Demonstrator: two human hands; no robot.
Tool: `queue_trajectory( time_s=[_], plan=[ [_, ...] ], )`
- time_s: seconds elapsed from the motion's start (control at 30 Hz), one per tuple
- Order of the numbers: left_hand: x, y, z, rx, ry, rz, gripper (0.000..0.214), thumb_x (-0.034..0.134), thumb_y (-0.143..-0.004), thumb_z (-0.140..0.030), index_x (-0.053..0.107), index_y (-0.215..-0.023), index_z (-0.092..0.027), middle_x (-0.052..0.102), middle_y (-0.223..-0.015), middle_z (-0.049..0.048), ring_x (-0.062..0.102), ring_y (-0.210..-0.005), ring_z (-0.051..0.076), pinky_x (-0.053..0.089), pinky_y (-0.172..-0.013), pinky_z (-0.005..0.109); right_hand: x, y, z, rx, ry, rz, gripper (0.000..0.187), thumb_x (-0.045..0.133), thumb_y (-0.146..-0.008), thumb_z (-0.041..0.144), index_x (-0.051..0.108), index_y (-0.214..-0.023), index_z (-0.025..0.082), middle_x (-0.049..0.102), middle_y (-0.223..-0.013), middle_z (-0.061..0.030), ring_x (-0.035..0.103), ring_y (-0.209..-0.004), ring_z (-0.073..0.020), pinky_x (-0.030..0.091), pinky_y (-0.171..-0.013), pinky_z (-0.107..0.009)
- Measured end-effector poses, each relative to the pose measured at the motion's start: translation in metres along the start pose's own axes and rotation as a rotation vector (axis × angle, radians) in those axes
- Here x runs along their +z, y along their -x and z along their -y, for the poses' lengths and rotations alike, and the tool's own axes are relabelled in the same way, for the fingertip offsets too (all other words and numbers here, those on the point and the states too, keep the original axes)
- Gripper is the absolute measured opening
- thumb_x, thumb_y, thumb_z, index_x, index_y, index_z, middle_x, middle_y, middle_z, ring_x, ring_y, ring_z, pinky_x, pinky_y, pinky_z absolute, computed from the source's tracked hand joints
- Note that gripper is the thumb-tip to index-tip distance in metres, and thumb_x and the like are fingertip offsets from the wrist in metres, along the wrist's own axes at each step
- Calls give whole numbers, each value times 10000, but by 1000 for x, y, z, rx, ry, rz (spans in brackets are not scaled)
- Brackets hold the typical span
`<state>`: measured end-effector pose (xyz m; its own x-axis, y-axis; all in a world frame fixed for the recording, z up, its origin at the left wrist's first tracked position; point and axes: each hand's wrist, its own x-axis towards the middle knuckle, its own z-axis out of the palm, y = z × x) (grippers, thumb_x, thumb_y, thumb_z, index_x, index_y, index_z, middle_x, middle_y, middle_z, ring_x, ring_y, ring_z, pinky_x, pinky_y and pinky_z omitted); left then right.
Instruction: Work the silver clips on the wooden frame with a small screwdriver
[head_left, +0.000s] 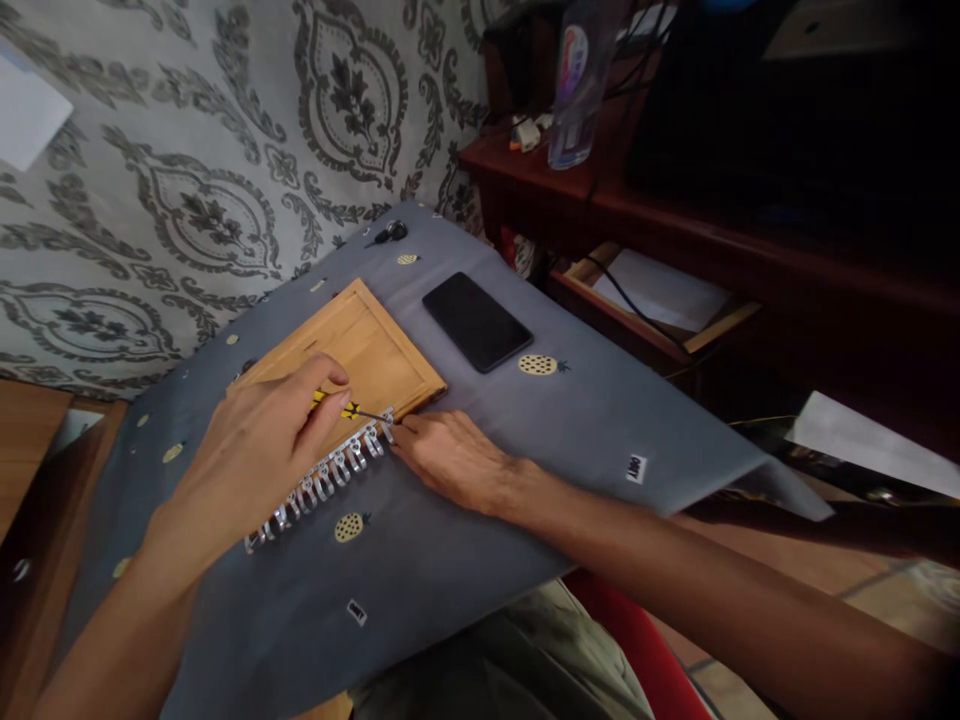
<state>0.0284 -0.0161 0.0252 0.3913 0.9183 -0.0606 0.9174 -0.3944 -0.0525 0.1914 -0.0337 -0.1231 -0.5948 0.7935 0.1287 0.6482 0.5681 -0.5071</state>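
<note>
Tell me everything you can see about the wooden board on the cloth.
The wooden board is rectangular and yellowish brown, with a border framing its inner panel. It lies on the blue-grey cloth, a row of silvery, metal-looking hooks along its near edge. The left hand covers part of it from view, holding a yellow-and-black screwdriver whose tip is at the row's right end; the right hand is there too. Whether the left hand touches the board cannot be told.

We had the wooden board [375, 345] on the cloth-covered table [465, 560], the metal ring strip [339, 464] along its six o'clock edge, a smartphone [478, 322] at two, and, beyond, between one and two, a bottle [576, 95] on the desk [540, 190].
</note>
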Motion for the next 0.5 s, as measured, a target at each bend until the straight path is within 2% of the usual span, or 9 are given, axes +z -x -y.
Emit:
queue_trajectory(
  time_s=[0.13, 0.3, 0.5],
  plan=[
    [0, 0, 4, 44, 25, 24, 346, 389, -995, -461, 626, -1118, -241, 683, -716, -27, 514, -512, 158, 353, -638, 303, -2, 0, 1, 0, 6, 20, 188, 523, -1056, 141, 691, -1142, 134, 772, -1056, -117, 711, -862, -218, 426, -663, -313],
    [-2, 4, 10, 77, 12, 31, 344, 395, -1028, -454, 596, -1236, -268, 664, -684, -46, 522, -522, 170, 353, -636, 305, -2, 1, 1, -7, 12, 29, 175, 533, -1045, 126, 686, -1128, 127, 769, -1052, -118, 700, -856, -207, 376, -639, -320],
    [-2, 4, 11, 63, 22, 30, 400, 376, -1020, -507, 595, -1253, -267, 688, -736, -28, 530, -537, 176, 369, -631, 304, 1, 1, 0, -7, 0, 6, 167, 562, -1022, 120, 682, -1138, 121, 769, -1045, -121, 687, -826, -200, 358, -627, -319]
  ],
)
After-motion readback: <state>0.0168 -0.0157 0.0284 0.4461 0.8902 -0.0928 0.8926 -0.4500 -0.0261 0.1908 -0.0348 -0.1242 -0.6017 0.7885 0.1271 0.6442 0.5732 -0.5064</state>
